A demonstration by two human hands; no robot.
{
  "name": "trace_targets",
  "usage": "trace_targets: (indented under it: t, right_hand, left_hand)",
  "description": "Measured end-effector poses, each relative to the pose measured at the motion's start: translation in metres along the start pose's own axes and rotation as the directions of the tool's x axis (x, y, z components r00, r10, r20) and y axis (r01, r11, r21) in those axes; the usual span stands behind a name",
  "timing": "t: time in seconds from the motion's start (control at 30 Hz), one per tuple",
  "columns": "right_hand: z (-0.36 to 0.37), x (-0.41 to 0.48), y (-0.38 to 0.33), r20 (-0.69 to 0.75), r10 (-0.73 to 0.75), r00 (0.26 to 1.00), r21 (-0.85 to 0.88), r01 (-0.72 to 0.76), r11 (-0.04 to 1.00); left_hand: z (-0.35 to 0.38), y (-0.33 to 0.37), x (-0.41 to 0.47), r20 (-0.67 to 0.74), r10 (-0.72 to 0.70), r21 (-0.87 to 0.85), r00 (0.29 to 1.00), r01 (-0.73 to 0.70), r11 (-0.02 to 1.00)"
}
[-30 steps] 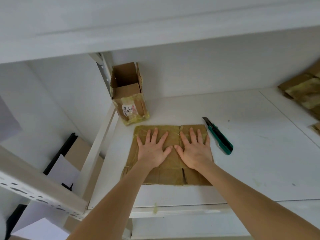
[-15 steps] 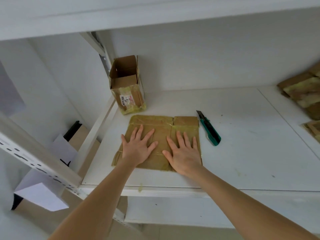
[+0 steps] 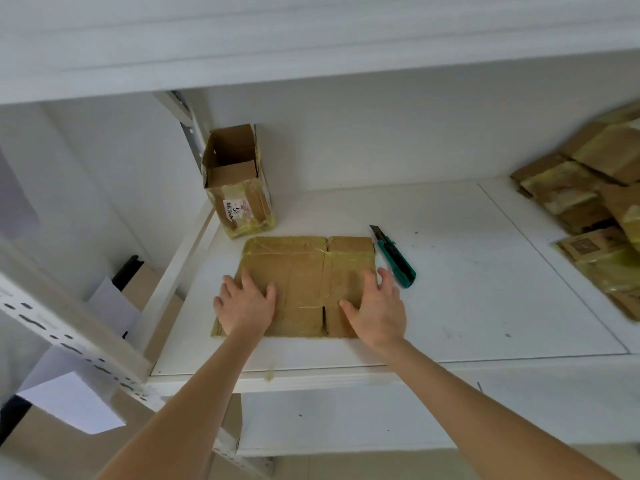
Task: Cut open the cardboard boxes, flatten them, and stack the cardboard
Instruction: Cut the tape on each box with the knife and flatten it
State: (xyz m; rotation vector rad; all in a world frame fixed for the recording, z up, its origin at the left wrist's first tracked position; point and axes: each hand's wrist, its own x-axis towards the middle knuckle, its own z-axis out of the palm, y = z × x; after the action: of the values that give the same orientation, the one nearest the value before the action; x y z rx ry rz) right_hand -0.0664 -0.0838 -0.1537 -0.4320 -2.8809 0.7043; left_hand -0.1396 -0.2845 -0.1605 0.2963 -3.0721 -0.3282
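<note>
Both hands are down on the flattened cardboard box (image 3: 304, 271), which lies flat on the white shelf (image 3: 485, 306). The left hand (image 3: 246, 303) is spread over the sheet's left edge and the right hand (image 3: 377, 306) over its right edge, fingers straight and loose on both, grasping nothing. Just to the right of that sheet lies the green utility knife (image 3: 394, 258), blade pointing away, while beyond the sheet's far left corner an open-topped cardboard box (image 3: 239, 181) stands upright and well off to its right sits a heap of flattened cardboard (image 3: 588, 202).
</note>
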Motion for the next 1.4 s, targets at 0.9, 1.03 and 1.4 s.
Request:
trace_targets:
  t: [0.9, 1.03, 1.4]
  right_hand:
    - [-0.278, 0.084, 0.294, -0.238, 0.205, 0.949, 0.401, -0.096, 0.911]
    - [-0.327, 0.095, 0.365, -0.272, 0.218, 0.937, 0.329, -0.122, 0.936]
    - [-0.391, 0.08, 0.449, -0.454, 0.085, 0.887, -0.026, -0.108, 0.994]
  left_hand:
    - [-0.007, 0.348, -0.096, 0.193, 0.049, -0.921, 0.98, 0.164, 0.354]
    - [0.0, 0.423, -0.132, 0.252, 0.11, -0.935, 0.962, 0.212, 0.283]
    - [0.007, 0.55, -0.187, 0.223, 0.209, -0.971, 0.952, 0.197, 0.137]
